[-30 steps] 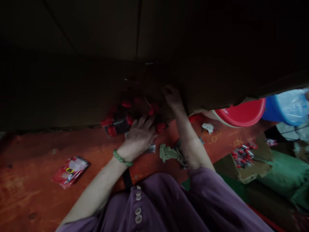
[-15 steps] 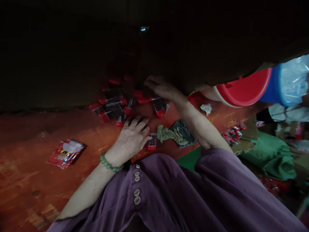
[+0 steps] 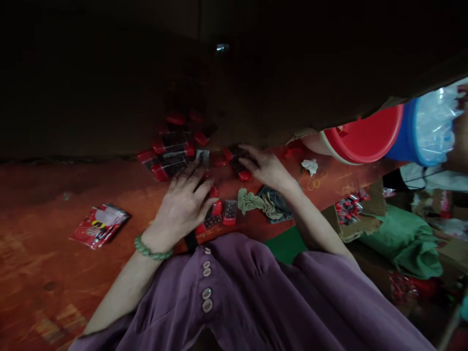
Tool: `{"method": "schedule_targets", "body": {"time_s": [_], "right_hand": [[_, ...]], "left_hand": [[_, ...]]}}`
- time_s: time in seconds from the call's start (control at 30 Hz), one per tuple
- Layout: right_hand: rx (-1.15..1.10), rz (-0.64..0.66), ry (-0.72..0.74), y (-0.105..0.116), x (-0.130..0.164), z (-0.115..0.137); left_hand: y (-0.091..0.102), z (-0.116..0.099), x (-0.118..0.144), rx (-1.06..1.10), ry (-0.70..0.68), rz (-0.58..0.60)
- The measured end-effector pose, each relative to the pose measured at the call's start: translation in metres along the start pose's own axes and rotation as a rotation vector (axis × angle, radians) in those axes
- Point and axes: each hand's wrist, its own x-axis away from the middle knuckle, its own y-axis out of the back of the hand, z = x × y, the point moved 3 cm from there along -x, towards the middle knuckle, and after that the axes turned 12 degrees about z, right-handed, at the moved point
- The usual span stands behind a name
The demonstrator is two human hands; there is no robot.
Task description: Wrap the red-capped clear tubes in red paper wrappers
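My left hand, with a green bead bracelet at the wrist, is spread over small red-capped clear cases. Its fingertips touch or hover just above a pile of these cases. Under and beside its thumb lie a case with dark contents and another upright one. My right hand has its fingers apart over the end of another red-and-dark case; whether it grips the case is hard to see. Several more cases fade into the shadow behind.
A dark cardboard panel overhangs the red table. To the left lies a red printed packet. Crumpled cloth sits near my right forearm. At right are white tissue, a red tub, a blue tub and a carton of red pieces.
My left hand has shifted left and spread, uncovering cases beside its thumb. My right hand has come back out of the shadow toward me, onto a case.
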Motion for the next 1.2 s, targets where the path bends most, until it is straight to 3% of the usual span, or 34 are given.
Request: {"method": "schedule_targets", "body": {"time_s": [0.17, 0.3, 0.43, 0.53, 0.6, 0.8, 0.97, 1.07, 1.2], "right_hand": [[0.074, 0.103, 0.011, -0.038, 0.020, 0.008], [0.020, 0.194, 0.109, -0.036, 0.021, 0.016], [-0.002, 0.124, 0.097, -0.018, 0.005, 0.025], [0.068, 0.125, 0.108, -0.015, -0.012, 0.040], [0.116, 0.179, 0.117, -0.021, -0.022, 0.051], [0.213, 0.314, 0.093, -0.044, -0.032, 0.062], [0.102, 0.310, 0.063, -0.035, -0.024, 0.055], [-0.010, 0.114, 0.100, -0.006, -0.049, 0.042], [0.033, -0.379, -0.032, 0.055, -0.118, 0.010]], "left_hand": [[-0.010, 0.005, 0.003, -0.040, 0.066, 0.090], [-0.005, 0.003, 0.019, 0.009, 0.052, 0.116], [0.018, 0.014, 0.029, 0.115, 0.037, -0.044], [0.036, 0.033, 0.029, 0.111, 0.143, -0.194], [0.040, 0.046, 0.024, 0.090, 0.238, -0.232], [0.023, 0.061, 0.011, 0.012, 0.341, -0.153], [0.015, 0.046, 0.025, -0.007, 0.221, -0.163], [0.024, 0.047, 0.022, -0.022, 0.135, -0.237], [0.056, 0.076, -0.023, 0.026, 0.135, -0.319]]}}
